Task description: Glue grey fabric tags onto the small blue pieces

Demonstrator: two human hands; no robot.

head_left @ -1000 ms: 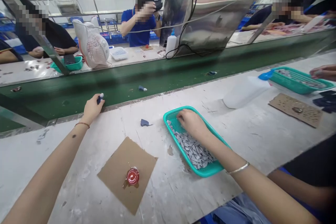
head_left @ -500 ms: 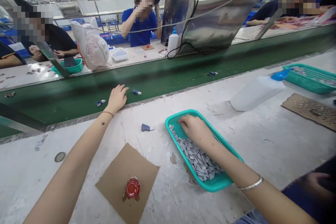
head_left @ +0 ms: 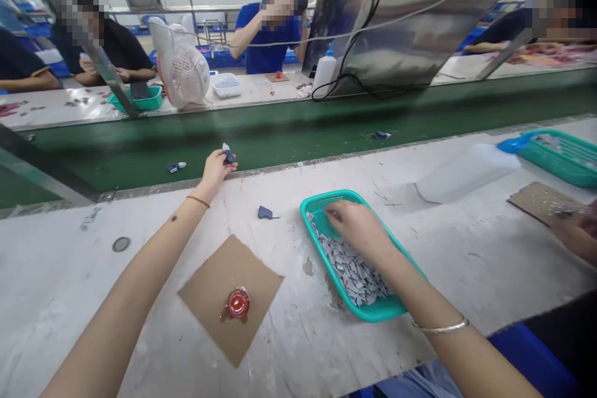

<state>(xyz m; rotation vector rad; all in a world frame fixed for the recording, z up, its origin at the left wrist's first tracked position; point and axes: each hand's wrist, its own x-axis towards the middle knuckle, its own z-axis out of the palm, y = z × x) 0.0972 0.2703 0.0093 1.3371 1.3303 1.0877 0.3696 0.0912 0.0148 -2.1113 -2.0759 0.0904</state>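
One piece (head_left: 229, 156), long axis apparently forward

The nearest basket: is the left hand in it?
No, the right hand is in the basket, while the left hand holds a blue piece at the green belt's edge.

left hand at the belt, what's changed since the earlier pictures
The left hand let go of one dark blue piece, which lies on the green belt, then moved right and took hold of another dark blue piece. The right hand stayed in the green basket; the cardboard stayed put.
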